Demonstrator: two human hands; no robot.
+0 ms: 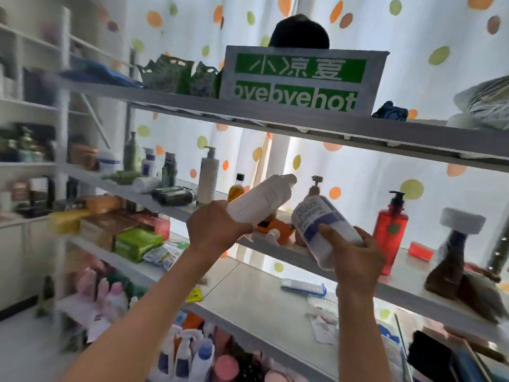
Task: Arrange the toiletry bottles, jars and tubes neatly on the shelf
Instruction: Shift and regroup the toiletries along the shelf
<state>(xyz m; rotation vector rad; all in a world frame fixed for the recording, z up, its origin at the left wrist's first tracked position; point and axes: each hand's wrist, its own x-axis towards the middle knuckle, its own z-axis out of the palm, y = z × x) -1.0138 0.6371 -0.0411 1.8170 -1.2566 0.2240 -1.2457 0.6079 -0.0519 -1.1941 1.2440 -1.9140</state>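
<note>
Green "byebyehot" sign (301, 78) above bottle-gripping left hand (216, 230), right hand (355, 260)

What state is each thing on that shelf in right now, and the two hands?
Left hand: holds the white bottle.
White bottle: tilted, off the shelf.
Right hand: holds the blue-label bottle.
Blue-label bottle: tilted, pump on.
Red pump bottle: upright.
Amber bottle: upright, capped.
Tall white pump bottle: upright.
Dark tubes: lying flat.

White bottle (260, 201), red pump bottle (389, 232) (black pump), orange-and-green-dotted curtain (371, 172).
</note>
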